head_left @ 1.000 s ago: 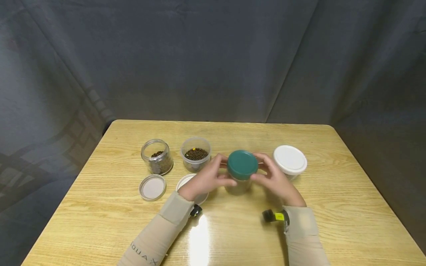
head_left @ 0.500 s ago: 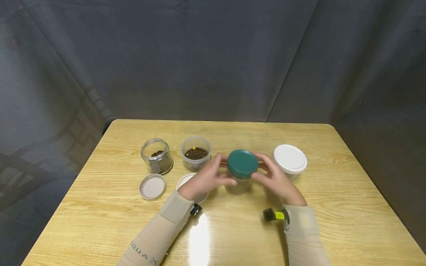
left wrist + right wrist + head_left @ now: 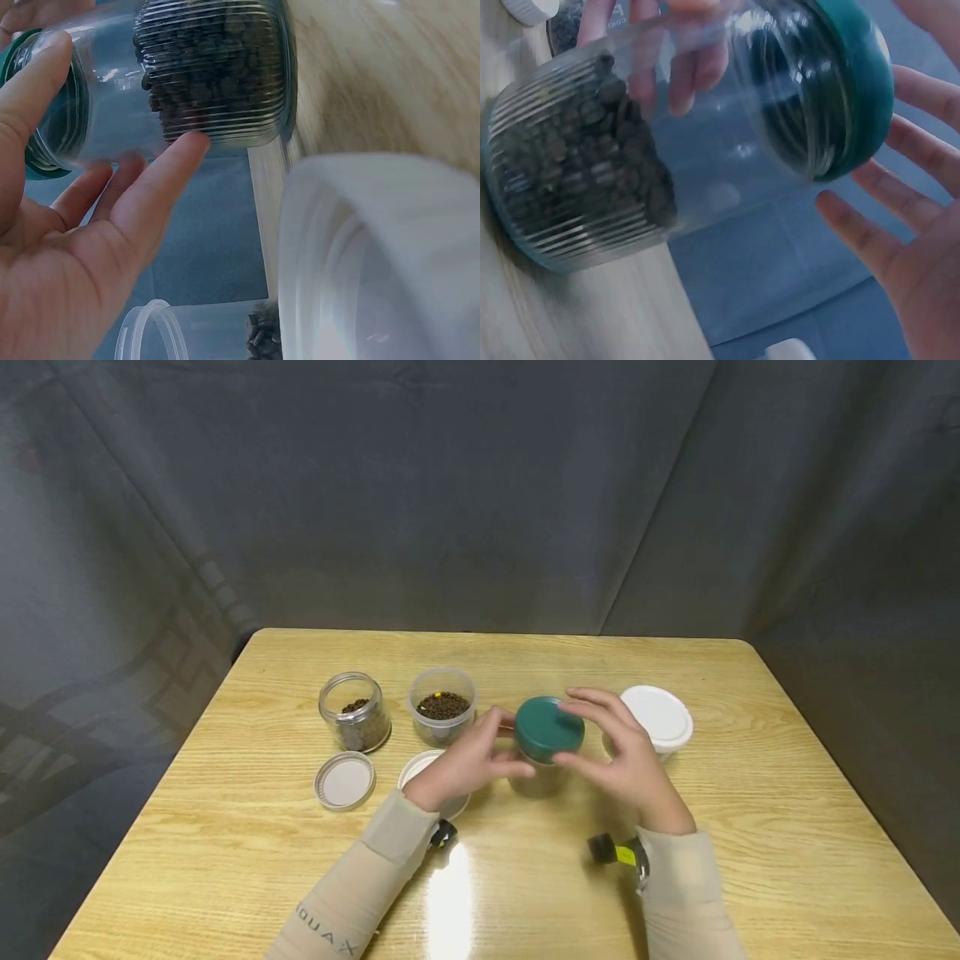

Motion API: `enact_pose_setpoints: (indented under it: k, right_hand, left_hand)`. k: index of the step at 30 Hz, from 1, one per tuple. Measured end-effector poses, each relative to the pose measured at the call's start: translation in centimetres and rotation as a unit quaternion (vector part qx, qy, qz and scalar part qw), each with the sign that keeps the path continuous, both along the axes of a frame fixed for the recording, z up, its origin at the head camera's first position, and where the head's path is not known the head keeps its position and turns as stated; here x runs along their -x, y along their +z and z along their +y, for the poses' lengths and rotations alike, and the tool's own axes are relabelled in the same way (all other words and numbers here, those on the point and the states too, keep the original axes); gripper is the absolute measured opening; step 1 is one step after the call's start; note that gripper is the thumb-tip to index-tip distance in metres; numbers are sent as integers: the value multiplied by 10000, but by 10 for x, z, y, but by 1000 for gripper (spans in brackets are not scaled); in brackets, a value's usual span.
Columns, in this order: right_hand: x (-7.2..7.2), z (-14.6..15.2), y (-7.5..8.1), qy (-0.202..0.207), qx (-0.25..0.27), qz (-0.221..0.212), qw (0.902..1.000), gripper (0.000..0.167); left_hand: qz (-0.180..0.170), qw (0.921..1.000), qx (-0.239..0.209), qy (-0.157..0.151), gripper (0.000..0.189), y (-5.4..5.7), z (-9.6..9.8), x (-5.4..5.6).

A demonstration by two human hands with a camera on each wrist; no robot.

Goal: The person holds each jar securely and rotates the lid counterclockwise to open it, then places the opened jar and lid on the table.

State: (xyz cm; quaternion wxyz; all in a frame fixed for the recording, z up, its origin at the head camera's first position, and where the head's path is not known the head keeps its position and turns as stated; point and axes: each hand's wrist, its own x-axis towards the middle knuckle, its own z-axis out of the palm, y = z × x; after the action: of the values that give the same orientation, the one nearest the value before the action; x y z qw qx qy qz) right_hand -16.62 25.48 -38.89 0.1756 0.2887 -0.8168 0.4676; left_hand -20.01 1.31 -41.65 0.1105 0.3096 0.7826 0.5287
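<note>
A tall clear jar (image 3: 712, 165) with a ribbed base holds dark brown pellets (image 3: 577, 157) in its lower part. Its green lid (image 3: 548, 729) is on the mouth. My left hand (image 3: 468, 760) grips the jar from the left side; in the left wrist view its fingers lie along the glass. My right hand (image 3: 626, 760) is at the lid, thumb by its front edge and a forefinger across its far right edge. Seen from the right wrist, the right fingers spread around the lid's rim, one of them apart from the glass.
An open glass jar (image 3: 363, 727) and an open plastic tub (image 3: 442, 731), both with brown pellets, stand to the left. Before them lie two white lids, one lid (image 3: 343, 782) fully visible, the other partly under my left wrist. A white-lidded tub (image 3: 657, 717) stands right.
My right hand has risen from the jar's right side onto the lid, its fingers spreading over the edge. My left hand and the jar have hardly moved.
</note>
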Motion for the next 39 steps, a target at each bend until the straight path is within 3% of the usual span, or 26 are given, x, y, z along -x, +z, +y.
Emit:
enact_pose_setpoints:
  k: [4,10,20,39]
  right_hand:
    - [-2,-5,4,-82,-612,271,9977,60]
    - [-2,-9,3,-150,-943,380,9947,54]
    - [1,-8,0,-130,-964,753,9924,49]
    - [0,-10,0,-77,-962,958,9907,48]
  left_hand:
    - [41,10000,14,6,65,0,0,0]
    - [46,10000,10,-20,66,0,0,0]
    - [67,10000,60,32,66,1,0,0]
    - [35,10000,48,72,63,3,1,-2]
